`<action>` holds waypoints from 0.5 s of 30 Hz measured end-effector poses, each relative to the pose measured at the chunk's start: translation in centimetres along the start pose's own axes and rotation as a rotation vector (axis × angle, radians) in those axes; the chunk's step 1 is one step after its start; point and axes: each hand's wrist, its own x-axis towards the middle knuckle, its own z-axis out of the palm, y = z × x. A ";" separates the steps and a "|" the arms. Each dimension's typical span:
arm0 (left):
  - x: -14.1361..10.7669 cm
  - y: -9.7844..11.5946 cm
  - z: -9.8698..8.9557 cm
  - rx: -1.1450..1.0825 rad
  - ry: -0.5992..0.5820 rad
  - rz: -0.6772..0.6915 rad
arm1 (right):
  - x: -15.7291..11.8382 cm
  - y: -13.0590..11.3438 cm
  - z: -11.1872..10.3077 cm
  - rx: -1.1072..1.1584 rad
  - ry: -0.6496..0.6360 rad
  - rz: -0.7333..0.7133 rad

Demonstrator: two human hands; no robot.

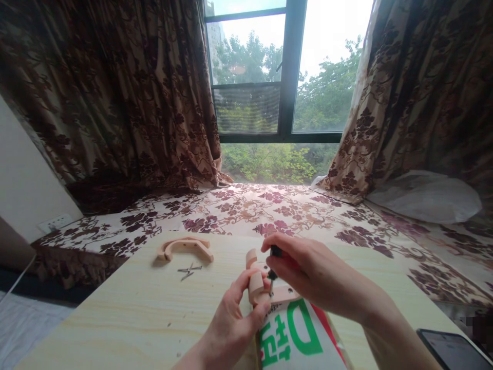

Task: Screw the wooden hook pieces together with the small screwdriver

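Note:
My left hand (234, 316) is closed around a pale wooden piece (256, 285) with a rounded upright end and dark screw holes. In my right hand (304, 264) is a screwdriver (274, 252) with a black handle, held upright between the fingers. Its metal shaft points down to a hole in the wood, beside my left fingertips; whether a screw sits there is too small to tell. The wood lies at the far end of a white package (288, 334) printed with large green characters. Further left, several dark screws (188, 271) lie loose near curved wooden pieces (187, 247).
All this rests on a light wooden tabletop (131, 308). A dark-screened phone (454, 349) lies near its right edge. Behind it, a flower-patterned cloth (246, 210) covers the window ledge, with a whitish plastic bag (427, 198) at right. Patterned curtains (154, 92) flank the window.

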 end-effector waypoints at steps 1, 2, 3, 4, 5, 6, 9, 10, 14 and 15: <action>0.0 0.0 0.0 0.003 0.000 0.001 | 0.0 0.1 0.0 0.008 -0.008 -0.007; 0.0 0.0 0.0 0.003 0.001 -0.001 | 0.0 0.2 0.0 -0.002 -0.009 -0.007; 0.0 0.0 0.0 0.004 0.001 -0.005 | 0.1 0.4 0.2 -0.028 0.002 0.000; 0.0 0.0 0.0 0.008 0.003 -0.008 | 0.2 0.7 0.4 -0.064 0.020 0.013; 0.0 0.0 0.0 0.015 0.006 -0.008 | 0.3 0.9 0.6 -0.104 0.043 0.031; 0.0 0.0 0.0 0.027 0.008 -0.005 | 0.5 1.2 0.8 -0.143 0.068 0.050; 0.0 0.0 -0.1 0.062 0.013 0.012 | 0.6 1.4 0.9 -0.235 0.119 0.092; 0.0 0.0 -0.2 0.064 0.010 0.014 | 0.5 1.4 0.9 -0.233 0.114 0.087; 0.1 -0.1 -0.2 0.066 -0.005 0.012 | 0.2 0.7 0.2 -0.068 0.046 0.018; 0.1 -0.1 -0.2 0.069 -0.004 0.013 | 0.1 0.6 0.1 -0.022 0.028 0.003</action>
